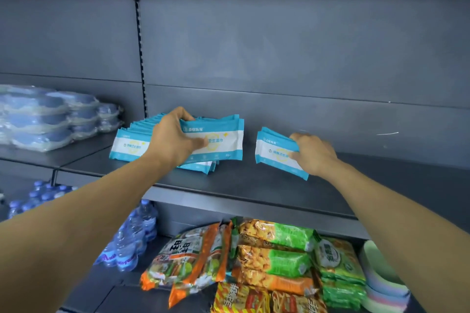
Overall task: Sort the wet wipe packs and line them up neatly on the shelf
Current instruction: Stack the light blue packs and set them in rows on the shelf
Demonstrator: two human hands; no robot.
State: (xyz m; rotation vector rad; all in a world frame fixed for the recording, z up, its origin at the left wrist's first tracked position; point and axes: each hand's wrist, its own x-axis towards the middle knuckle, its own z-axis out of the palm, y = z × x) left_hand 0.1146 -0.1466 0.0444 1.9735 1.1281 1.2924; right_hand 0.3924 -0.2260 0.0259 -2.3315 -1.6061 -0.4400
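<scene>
Blue-and-white wet wipe packs stand in a leaning row (127, 145) on the dark grey shelf (254, 185). My left hand (175, 140) grips a bunch of these packs (218, 140) at the row's right end, thumb in front and fingers over the top. To the right, apart from the row, my right hand (314, 154) holds a smaller bunch of packs (273, 152), tilted, with its lower edge on the shelf. A few more packs (201, 168) lie flat under the left bunch.
Stacked blue plastic-wrapped packs (45, 119) sit at the far left of the shelf level. Below are water bottles (132, 236), snack bags (254, 262) and pastel bowls (381, 277). The shelf's right part (394, 185) carries nothing.
</scene>
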